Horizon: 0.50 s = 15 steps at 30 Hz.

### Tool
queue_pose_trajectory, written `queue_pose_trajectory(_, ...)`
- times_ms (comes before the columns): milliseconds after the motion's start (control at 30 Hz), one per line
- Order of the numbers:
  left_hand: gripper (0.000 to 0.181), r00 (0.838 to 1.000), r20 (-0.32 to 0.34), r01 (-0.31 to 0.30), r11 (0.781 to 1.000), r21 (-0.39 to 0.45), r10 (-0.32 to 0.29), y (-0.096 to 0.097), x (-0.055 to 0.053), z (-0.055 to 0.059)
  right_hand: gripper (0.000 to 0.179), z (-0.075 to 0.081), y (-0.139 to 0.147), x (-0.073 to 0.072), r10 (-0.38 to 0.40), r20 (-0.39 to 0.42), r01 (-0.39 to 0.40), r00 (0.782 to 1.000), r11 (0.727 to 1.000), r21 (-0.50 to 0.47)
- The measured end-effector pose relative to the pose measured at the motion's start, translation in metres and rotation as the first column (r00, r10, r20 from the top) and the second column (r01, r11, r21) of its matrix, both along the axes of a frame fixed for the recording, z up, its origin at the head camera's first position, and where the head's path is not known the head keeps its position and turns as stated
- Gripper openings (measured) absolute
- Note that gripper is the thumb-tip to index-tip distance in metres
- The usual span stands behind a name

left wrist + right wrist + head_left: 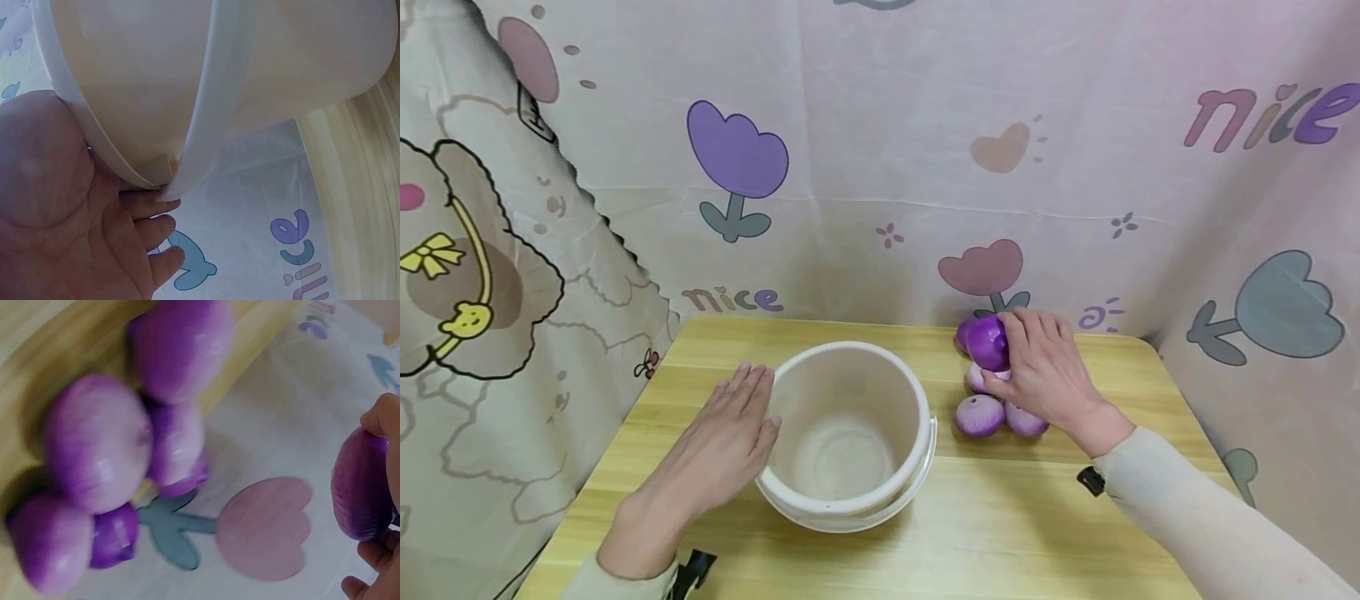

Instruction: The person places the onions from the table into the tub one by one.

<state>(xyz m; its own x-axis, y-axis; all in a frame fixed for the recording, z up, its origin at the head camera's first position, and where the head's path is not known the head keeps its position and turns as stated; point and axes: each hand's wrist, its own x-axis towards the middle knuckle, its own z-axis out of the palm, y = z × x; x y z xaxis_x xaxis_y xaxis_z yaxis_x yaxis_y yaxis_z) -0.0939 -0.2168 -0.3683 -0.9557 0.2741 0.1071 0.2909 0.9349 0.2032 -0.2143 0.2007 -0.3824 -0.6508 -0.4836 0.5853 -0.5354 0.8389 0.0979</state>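
Note:
My right hand (pixel 1045 362) grips a purple onion (pixel 987 343) above the others; in the right wrist view that onion (pixel 359 487) sits between thumb and fingers. Below it on the table lies a group of purple-and-white onions (pixel 979 415), seen close together in the right wrist view, one large onion (pixel 97 444) among them. A cream plastic bucket (pixel 917 408) stands upright left of the onions, its inside bare. At the bucket's left rim is my left hand (pixel 718 450), fingers extended. In the left wrist view, its fingertips are right at the rim beside the bucket's handle (pixel 215 94).
The wooden table (pixel 1000 533) ends at a printed cloth (pixel 850 167) hanging behind it. More of this cloth hangs along the left side. The white handle (pixel 928 467) hangs down the bucket's right and near side.

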Motion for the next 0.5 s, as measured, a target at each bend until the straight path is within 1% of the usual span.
queue_pose_trajectory(133,0.064,1.0,-0.008,0.003,1.0,-0.007,-0.003,0.0,-0.001,0.0,0.081,0.014,-0.019,0.003,0.026,-0.014,-0.026,1.0,1.0,-0.002)
queue_pose_trajectory(300,0.064,1.0,-0.011,0.0,1.0,-0.021,0.0,0.0,-0.001,0.001,0.075,0.033,-0.048,0.006,0.089,-0.043,-0.09,0.995,0.996,-0.018)
queue_pose_trajectory(400,0.064,1.0,-0.014,-0.001,1.0,-0.023,0.001,0.0,-0.001,0.001,0.075,0.042,-0.067,0.009,0.126,-0.031,-0.127,0.992,0.992,-0.017)
queue_pose_trajectory(500,0.063,1.0,-0.018,-0.001,1.0,-0.02,0.001,0.0,-0.001,0.001,0.076,0.048,-0.085,0.011,0.167,-0.009,-0.167,0.986,0.986,-0.003)
